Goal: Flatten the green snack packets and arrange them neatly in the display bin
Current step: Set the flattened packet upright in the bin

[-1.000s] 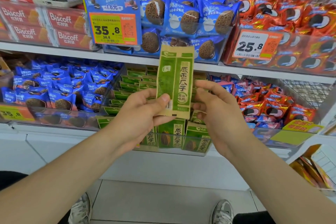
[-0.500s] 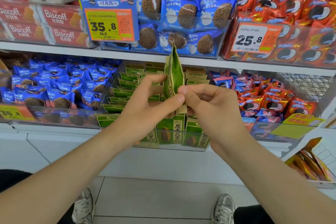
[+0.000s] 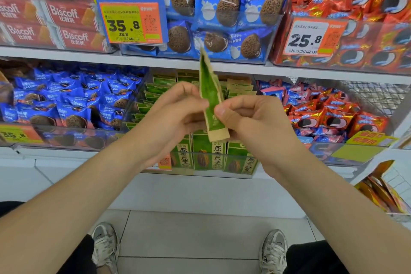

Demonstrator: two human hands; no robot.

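A green and tan snack packet (image 3: 210, 91) stands upright and edge-on between my hands, in front of the lower shelf. My left hand (image 3: 171, 113) holds its left side and my right hand (image 3: 249, 120) pinches its right side with thumb and fingers. Behind and below them, the clear display bin (image 3: 200, 172) holds several more green packets (image 3: 155, 93), some standing at the front, others stacked flat at the back.
Blue cookie packets (image 3: 66, 104) fill the bin to the left, red and pink ones (image 3: 322, 115) the bin to the right. The upper shelf carries Biscoff boxes (image 3: 64, 22), blue cookie packs (image 3: 222, 11) and price tags (image 3: 131, 22). My shoes (image 3: 104, 247) stand on the tiled floor.
The packet, first facing me flat, has been turned edge-on and squeezed between both hands. My hands have closed in together around it.
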